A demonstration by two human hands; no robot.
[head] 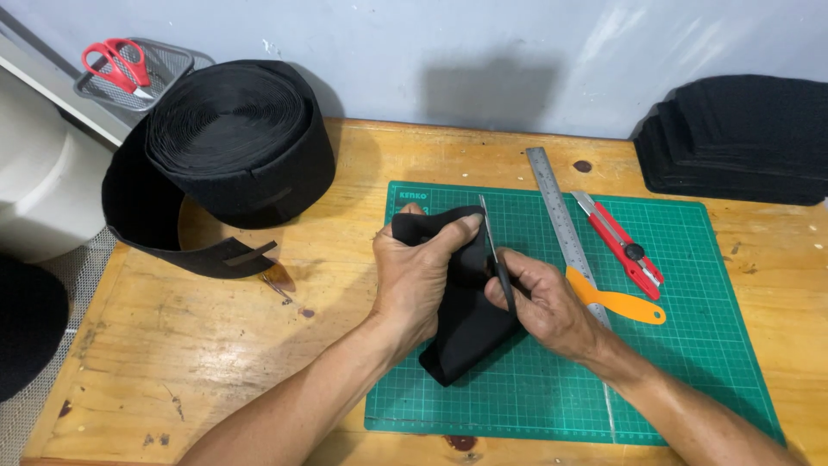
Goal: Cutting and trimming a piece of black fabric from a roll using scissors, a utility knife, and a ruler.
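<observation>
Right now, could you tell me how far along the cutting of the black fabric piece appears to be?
Done: a folded black fabric piece lies on the green cutting mat, apart from the big roll. In hand: the left hand pinches its top edge while the right hand works scissors along it. Left: the cut looks barely begun.

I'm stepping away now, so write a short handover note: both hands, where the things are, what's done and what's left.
Left hand: fingers pinch the folded black fabric over the green mat.
Right hand: holds scissors, blades at the fabric's upper edge.
Nearby: ruler, red knife, orange tool on the mat; fabric roll back left; stacked black pieces back right; red scissors in a tray.
Done: fabric folded.
Left: the cut looks unfinished.
</observation>
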